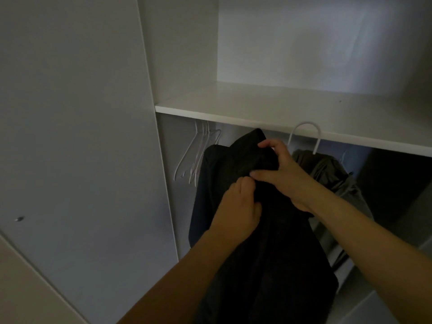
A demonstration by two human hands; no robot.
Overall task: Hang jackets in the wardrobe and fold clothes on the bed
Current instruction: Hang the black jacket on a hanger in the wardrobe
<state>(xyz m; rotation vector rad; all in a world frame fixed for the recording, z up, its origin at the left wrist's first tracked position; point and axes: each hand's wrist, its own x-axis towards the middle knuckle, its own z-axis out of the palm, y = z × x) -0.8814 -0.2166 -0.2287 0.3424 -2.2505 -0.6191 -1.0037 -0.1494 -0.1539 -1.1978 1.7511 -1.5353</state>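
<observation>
A black jacket (264, 242) hangs down in front of the open wardrobe, below the white shelf (268, 106). My right hand (282, 174) grips its collar near the top, fingers curled over the fabric. My left hand (236, 206) pinches the cloth just below and left of the right hand. The jacket's own hanger is hidden by the fabric. A grey-olive jacket (332, 174) hangs to the right on a white hanger (306, 136), whose hook rises in front of the shelf edge.
Several bare white hangers (198, 153) hang at the wardrobe's left end. The white side panel (159, 183) and an open door (70, 136) stand to the left. The compartment to the right is dark.
</observation>
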